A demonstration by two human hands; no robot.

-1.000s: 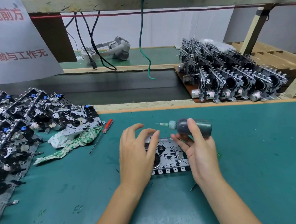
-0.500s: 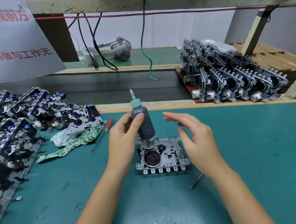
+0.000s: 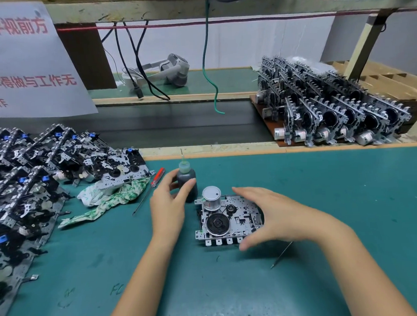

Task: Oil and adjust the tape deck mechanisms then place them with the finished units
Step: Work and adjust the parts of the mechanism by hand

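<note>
Left hand point(image 3: 168, 208) holds the oil bottle point(image 3: 187, 183); right hand point(image 3: 275, 217) cups the mechanism point(image 3: 227, 221).

The left hand's thumb and fingers curl round the dark bottle, which stands upright on the green worktop point(image 3: 325, 200), nozzle up. Just right of it lies the mechanism, flat, motor upward. The right hand arches over its right end, fingers spread and bent, thumb at the near edge; firm grip cannot be told.
</note>
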